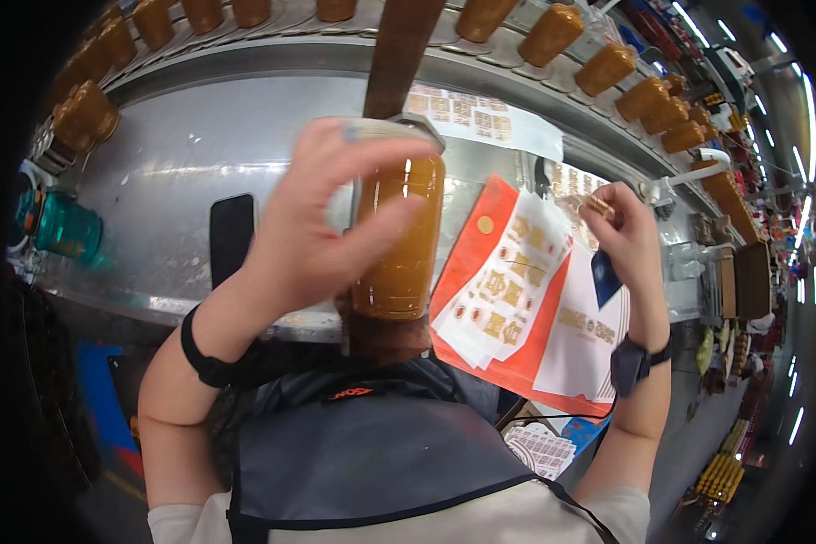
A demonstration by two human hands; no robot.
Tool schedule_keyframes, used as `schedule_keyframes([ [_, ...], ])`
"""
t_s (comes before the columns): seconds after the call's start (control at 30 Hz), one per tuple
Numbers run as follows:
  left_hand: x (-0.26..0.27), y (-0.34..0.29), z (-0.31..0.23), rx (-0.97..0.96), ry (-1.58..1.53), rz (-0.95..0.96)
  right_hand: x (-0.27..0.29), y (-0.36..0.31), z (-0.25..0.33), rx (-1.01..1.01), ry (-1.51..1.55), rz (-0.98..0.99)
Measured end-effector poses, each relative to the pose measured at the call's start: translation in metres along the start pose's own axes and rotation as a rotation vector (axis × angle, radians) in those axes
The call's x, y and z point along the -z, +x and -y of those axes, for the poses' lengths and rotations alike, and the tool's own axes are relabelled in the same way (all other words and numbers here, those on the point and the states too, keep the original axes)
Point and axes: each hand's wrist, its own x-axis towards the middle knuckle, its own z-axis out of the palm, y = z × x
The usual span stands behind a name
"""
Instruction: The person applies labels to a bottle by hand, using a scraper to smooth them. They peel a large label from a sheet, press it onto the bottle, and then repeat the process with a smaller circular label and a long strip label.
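Saw a broad metal bench stretching across the view, scuffed and shiny. Along the upper rim, behind it, found a curved conveyor bearing a long row of brown jars. At the near side, noted a dark grey apron on the person's body. On the bench's right part, made out an orange-red folder, slanted, with printed white strips fanned across it. Traced a dark brown bar down from the upper edge to behind the amber jar. Saw that glossy jar in mid-view, left of the folder, with a grey cap at the far end; could not tell whether upright or tilted.

Found the left hand in front of the jar's left side, with thumb and fingers curved well apart, grasping nothing visible; could not tell, through blur, whether touching the jar. Found the right hand near the folder's upper right corner, by a sheet of gold labels, pinching 1 small gold-brown piece between thumb and fingertips. Noticed a green bottle at far left, a black phone beside the left hand, and black bands on both wrists, 1 each. Last, spotted 1 gold disc on the folder.
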Motion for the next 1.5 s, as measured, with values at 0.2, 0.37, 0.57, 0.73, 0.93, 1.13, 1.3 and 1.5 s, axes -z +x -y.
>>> schedule_keyframes([
  [0.2, -0.027, 0.003, -0.017, -0.066, 0.012, 0.297, -0.016, -0.055, 0.106, 0.185, 0.135, 0.103],
  [0.37, -0.024, -0.039, 0.006, 0.053, 0.033, 0.217, -0.014, -0.077, 0.12, 0.21, 0.164, 0.047],
  [0.57, -0.045, -0.059, 0.023, 0.102, -0.045, 0.116, -0.016, -0.092, 0.133, 0.157, 0.215, -0.062],
  [0.73, -0.015, -0.041, 0.006, -0.028, -0.022, 0.162, -0.023, -0.097, 0.135, 0.313, 0.369, 0.061],
  [0.93, 0.003, -0.019, -0.009, -0.239, -0.418, 0.413, -0.044, -0.087, 0.156, 0.263, 0.578, 0.195],
  [1.13, 0.012, -0.047, 0.008, 0.149, -0.287, 0.322, -0.081, -0.088, 0.113, -0.258, 0.901, 0.22],
  [1.3, -0.005, -0.066, 0.012, 0.336, -0.235, 0.187, -0.116, -0.094, 0.084, -0.467, 1.069, 0.225],
  [1.5, -0.016, -0.066, 0.015, 0.323, -0.161, 0.185, -0.122, -0.096, 0.08, -0.467, 1.111, 0.192],
])
